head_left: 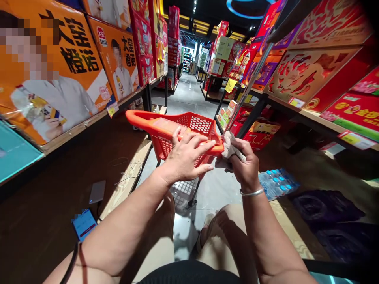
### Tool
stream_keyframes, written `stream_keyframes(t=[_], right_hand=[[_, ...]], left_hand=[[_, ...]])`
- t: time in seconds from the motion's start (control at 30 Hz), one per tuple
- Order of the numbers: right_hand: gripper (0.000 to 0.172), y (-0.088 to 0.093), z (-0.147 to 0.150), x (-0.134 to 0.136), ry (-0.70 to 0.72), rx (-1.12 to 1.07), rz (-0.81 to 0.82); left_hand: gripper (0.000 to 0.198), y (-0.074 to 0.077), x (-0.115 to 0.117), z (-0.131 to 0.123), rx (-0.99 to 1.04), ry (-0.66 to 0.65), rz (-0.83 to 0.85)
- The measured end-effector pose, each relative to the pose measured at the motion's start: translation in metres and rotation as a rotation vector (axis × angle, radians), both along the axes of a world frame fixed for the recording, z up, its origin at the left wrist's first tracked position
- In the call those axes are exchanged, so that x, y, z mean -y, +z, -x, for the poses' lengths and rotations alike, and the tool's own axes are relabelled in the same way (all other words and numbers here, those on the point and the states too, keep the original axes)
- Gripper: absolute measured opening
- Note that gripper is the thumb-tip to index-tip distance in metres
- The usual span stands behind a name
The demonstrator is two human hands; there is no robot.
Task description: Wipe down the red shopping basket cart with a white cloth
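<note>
An orange shopping cart [195, 124] stands in the aisle right in front of me. My left hand [185, 157] rests on its handle bar [142, 118] with the fingers curled over it, gripping the bar. My right hand [242, 163] is closed around a small beige cloth [229, 144], pressed against the right end of the handle bar. A silver bracelet [251, 193] circles my right wrist. My knees show below, in light trousers.
Shelves of orange gift boxes [71, 67] line the left, red gift boxes [314, 75] the right. A phone [83, 224] and a grey card [97, 191] lie on the dark low shelf at left. Packed water bottles [276, 183] lie lower right. The tiled aisle [186, 94] runs ahead.
</note>
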State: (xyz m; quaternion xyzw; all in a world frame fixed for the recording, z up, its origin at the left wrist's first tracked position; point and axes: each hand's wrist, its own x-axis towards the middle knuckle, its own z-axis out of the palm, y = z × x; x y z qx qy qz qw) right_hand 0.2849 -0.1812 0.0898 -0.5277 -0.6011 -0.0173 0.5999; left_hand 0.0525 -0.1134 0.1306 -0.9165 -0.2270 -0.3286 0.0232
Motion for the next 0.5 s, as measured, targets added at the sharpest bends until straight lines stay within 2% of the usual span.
stream_keyframes(t=[0.1, 0.17, 0.33, 0.4, 0.5], right_hand=[[0.035, 0.007, 0.003, 0.004, 0.062, 0.066, -0.059], [0.034, 0.006, -0.002, -0.004, 0.081, 0.096, -0.057], [0.026, 0.001, -0.018, -0.033, 0.010, 0.091, -0.014], [0.027, 0.006, -0.015, -0.031, 0.029, 0.077, 0.023], [0.034, 0.020, 0.001, -0.018, 0.150, 0.077, 0.076]], left_hand=[[0.057, -0.005, 0.005, -0.004, 0.035, 0.056, 0.012], [0.055, -0.006, 0.003, -0.003, 0.042, 0.077, 0.028], [0.057, -0.007, -0.004, 0.000, 0.045, 0.070, 0.012], [0.054, -0.006, -0.006, 0.002, 0.049, 0.069, 0.021], [0.049, -0.002, -0.011, 0.008, 0.071, 0.080, 0.047]])
